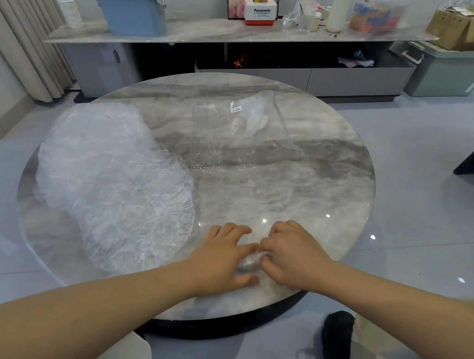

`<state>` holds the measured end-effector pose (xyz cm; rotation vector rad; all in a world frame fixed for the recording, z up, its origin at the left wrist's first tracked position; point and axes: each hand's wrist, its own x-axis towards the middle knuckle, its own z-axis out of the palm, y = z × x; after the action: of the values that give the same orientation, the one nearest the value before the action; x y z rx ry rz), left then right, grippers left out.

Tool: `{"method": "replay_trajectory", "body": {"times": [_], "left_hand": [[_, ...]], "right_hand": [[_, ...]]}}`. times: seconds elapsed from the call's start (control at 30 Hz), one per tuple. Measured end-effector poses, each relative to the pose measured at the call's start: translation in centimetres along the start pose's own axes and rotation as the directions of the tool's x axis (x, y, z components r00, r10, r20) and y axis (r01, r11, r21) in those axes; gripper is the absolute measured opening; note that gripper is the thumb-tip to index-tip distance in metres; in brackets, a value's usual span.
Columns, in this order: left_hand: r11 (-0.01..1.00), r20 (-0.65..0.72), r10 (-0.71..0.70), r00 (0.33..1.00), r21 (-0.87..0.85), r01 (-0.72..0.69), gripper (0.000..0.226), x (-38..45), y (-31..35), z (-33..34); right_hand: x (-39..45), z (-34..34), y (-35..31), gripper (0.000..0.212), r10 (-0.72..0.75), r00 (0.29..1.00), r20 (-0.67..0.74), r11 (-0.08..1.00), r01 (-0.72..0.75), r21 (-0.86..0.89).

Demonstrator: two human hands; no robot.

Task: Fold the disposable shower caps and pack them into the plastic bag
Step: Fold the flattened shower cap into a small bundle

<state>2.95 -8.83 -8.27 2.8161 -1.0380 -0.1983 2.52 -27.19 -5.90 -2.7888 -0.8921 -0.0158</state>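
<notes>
Folded cap [250, 262]: small crumpled clear wad between hands [259, 258].

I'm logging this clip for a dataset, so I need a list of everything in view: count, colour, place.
folded shower cap: one, clear, near table edge, between both hands
pile of shower caps: count unclear, clear white, table's left side
plastic bag: one, clear with small label, table's far middle
round table: one, grey marble
blue bin: one, lidded, left on the long cabinet
paper cup stack: one, white and yellow, cabinet's left end
Panasonic box: one, white and red, cabinet middle
white bottle: one, cabinet right
cardboard box: one, brown, far right
green storage bin: one, floor, far right
left hand: holds the folded cap
right hand: fingers pinch it
</notes>
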Motion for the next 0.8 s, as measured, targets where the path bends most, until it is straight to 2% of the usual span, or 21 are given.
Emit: {"method": "replay_trajectory", "body": {"times": [0.07, 0.13, 0.2, 0.33, 0.47, 0.57, 0.63, 0.7, 0.8], "left_hand": [[0.994, -0.057, -0.041, 0.998, -0.103, 0.035, 0.062, -0.1, 0.3, -0.2], [0.961, -0.03, -0.122, 0.992, -0.255, 0.11, 0.045, 0.0, 0.3, -0.4], [0.906, -0.02, -0.202, 0.979, -0.383, 0.179, 0.039, 0.3, 0.2, -0.7], [0.814, 0.014, -0.345, 0.938, -0.493, 0.307, 0.045, 0.9, -0.1, -1.1], [0.777, 0.035, -0.43, 0.902, -0.495, 0.389, 0.043, 1.8, -0.2, -1.0], [0.755, 0.04, -0.475, 0.879, -0.496, 0.43, 0.027, 2.5, -0.2, -1.1], [0.737, 0.066, -0.507, 0.859, -0.484, 0.472, 0.019, 2.8, -0.1, -1.3], [0.779, 0.072, -0.501, 0.862, -0.396, 0.486, 0.022, 2.8, 0.0, -1.5], [0.86, 0.02, -0.458, 0.889, -0.243, 0.449, 0.036, 2.6, 0.0, -1.4]], "right_hand": [[0.1, -0.3, 0.0, 0.025, 0.12, 0.988, 0.101, 0.985, -0.132, 0.113], [0.1, -0.4, 0.0, 0.017, 0.2, 0.958, 0.206, 0.921, -0.255, 0.293], [0.3, -0.2, 0.2, 0.014, 0.255, 0.928, 0.273, 0.845, -0.351, 0.404], [0.9, 0.0, 0.6, 0.022, 0.342, 0.886, 0.314, 0.764, -0.456, 0.456], [1.6, 0.8, 0.8, 0.017, 0.438, 0.847, 0.301, 0.735, -0.53, 0.424], [2.1, 1.2, 0.8, 0.029, 0.482, 0.827, 0.29, 0.714, -0.562, 0.418], [2.3, 1.3, 0.7, 0.022, 0.488, 0.826, 0.281, 0.718, -0.563, 0.41], [2.4, 1.3, 0.7, 0.017, 0.497, 0.819, 0.287, 0.705, -0.574, 0.417], [2.4, 1.3, 0.7, 0.031, 0.511, 0.806, 0.298, 0.694, -0.592, 0.41]]}}
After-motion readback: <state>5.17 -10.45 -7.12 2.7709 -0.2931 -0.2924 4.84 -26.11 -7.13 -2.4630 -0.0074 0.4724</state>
